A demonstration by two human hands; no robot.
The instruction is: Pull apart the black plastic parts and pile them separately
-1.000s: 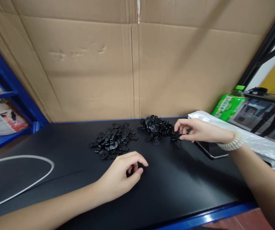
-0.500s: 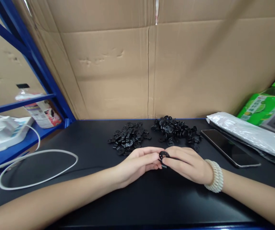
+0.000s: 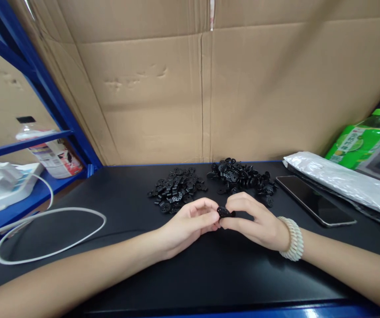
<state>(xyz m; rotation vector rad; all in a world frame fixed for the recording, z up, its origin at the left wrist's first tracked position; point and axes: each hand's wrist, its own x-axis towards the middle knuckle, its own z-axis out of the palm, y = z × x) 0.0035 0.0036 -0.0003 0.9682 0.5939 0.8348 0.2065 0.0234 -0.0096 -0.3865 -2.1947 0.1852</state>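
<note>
- The bench's black surface runs along the near side, edged in blue.
- Just above it the left hand reaches in, its grip nearly closed, thumb and fingertips pinching the left end of a small black disc-shaped part.
- The right hand, with a pale coiled band at the wrist, has thumb and index finger drawn close on the same part from the right, a small gap arching behind the tips.
- The part sits between the two sets of fingertips, in front of both heaps; whether it is one piece or two fitted together cannot be told.
- As a judgement, this one part is in mid-handling, not finished; many pieces lie loose behind it, so much seems left. How many are already done, the view does not show.
- Left of centre lies a heap of black perforated discs; beside it, a little apart, a heap of black round-headed pieces.
- Farther out, a white cable loops at the left, and a dark-screened phone lies flat at the right.
- Beyond the phone come a silvery plastic package and a tilted green-labelled bottle.
- A cardboard panel stands behind everything.
</note>
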